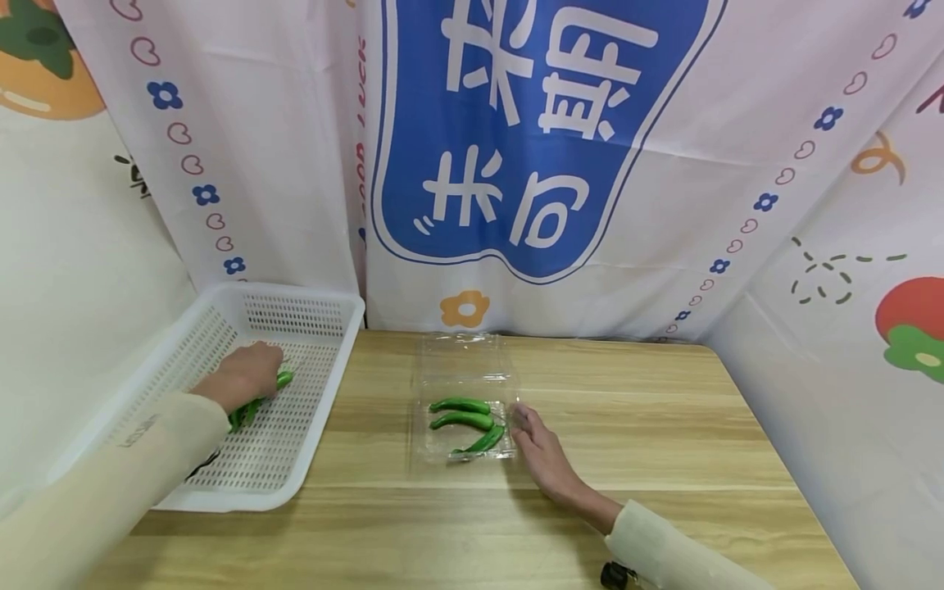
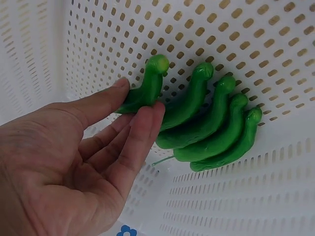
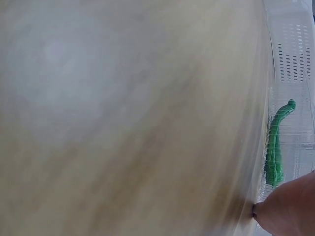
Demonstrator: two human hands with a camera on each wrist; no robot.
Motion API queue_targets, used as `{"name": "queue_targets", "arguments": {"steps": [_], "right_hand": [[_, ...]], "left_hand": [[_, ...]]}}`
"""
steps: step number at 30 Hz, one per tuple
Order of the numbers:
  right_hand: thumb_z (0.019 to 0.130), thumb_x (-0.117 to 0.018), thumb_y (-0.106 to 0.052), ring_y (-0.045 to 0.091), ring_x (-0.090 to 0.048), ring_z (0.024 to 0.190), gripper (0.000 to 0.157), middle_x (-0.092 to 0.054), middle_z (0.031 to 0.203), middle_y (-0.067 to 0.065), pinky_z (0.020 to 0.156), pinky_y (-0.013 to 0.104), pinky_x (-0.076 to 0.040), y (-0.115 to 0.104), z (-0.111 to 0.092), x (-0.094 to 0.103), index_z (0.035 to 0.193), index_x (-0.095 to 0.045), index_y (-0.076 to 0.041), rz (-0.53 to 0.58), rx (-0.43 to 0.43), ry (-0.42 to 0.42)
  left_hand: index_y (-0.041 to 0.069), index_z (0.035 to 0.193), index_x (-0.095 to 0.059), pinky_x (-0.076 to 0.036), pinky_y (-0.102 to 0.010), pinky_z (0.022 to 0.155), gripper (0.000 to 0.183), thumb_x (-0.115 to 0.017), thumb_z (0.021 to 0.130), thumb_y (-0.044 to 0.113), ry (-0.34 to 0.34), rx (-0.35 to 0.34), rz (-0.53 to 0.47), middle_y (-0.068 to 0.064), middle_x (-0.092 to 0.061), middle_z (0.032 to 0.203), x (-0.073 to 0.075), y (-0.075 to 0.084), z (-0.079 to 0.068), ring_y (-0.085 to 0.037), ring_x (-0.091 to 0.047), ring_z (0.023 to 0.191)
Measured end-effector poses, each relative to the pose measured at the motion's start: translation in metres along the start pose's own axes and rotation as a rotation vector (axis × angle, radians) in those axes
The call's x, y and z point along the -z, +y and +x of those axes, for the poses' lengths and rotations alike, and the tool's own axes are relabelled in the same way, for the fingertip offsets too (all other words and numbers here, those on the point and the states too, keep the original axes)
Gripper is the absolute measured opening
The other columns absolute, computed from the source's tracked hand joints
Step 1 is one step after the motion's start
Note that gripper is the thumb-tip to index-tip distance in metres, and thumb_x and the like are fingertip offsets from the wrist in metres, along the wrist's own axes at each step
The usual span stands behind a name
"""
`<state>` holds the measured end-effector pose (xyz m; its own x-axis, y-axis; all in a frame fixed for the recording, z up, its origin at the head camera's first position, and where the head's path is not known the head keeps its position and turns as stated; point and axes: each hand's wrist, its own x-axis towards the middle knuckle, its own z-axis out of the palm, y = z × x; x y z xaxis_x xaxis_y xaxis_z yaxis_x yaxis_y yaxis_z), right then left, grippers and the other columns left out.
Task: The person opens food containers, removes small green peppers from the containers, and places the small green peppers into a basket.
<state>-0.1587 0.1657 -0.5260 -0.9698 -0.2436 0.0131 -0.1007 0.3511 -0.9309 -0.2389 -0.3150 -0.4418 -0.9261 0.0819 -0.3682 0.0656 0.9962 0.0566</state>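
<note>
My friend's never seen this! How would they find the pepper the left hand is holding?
Start at the wooden table and find the big white basket at its left. Inside, the left hand reaches toward a row of green peppers. The held pepper is at the row's end, the only one there between thumb and fingertips.

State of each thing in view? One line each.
White basket: upright, peppers inside
Left hand: pinching one pepper
Four other peppers: side by side in basket
Clear container: open
Three peppers: lying in container
Right hand: touching container's right edge
</note>
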Motion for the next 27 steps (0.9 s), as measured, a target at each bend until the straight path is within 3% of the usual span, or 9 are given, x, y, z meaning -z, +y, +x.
{"name": "queue_targets", "arguments": {"steps": [11,21,27], "right_hand": [[0.112,-0.048,-0.014,0.046,-0.046,0.146,0.05,-0.046,0.158,0.028,0.12,0.06,-0.035,0.0027,0.001,0.0,0.157,-0.038,0.005,-0.02,0.003,0.001],[0.112,-0.047,-0.014,0.046,-0.045,0.147,0.051,-0.045,0.16,0.028,0.121,0.06,-0.034,0.0016,0.0005,-0.0004,0.158,-0.036,0.006,-0.012,0.004,-0.002],[0.112,-0.048,-0.015,0.046,-0.045,0.147,0.052,-0.045,0.159,0.028,0.121,0.06,-0.034,0.0009,0.0004,-0.0003,0.158,-0.036,0.005,0.004,0.0,0.0]], "left_hand": [[-0.005,0.096,-0.062,-0.054,-0.035,0.059,0.022,-0.08,0.084,0.0,-0.025,0.017,0.026,-0.015,-0.061,0.082,-0.0038,-0.0019,0.0013,-0.028,-0.06,0.071],[-0.004,0.097,-0.062,-0.054,-0.038,0.06,0.016,-0.074,0.088,0.0,-0.009,0.037,-0.023,-0.015,-0.061,0.082,-0.0059,-0.0058,-0.0035,-0.029,-0.059,0.072],[-0.004,0.094,-0.064,-0.055,-0.038,0.061,0.017,-0.077,0.086,0.002,0.002,0.033,0.03,-0.014,-0.062,0.081,-0.0041,-0.0055,-0.0038,-0.028,-0.059,0.07]]}}
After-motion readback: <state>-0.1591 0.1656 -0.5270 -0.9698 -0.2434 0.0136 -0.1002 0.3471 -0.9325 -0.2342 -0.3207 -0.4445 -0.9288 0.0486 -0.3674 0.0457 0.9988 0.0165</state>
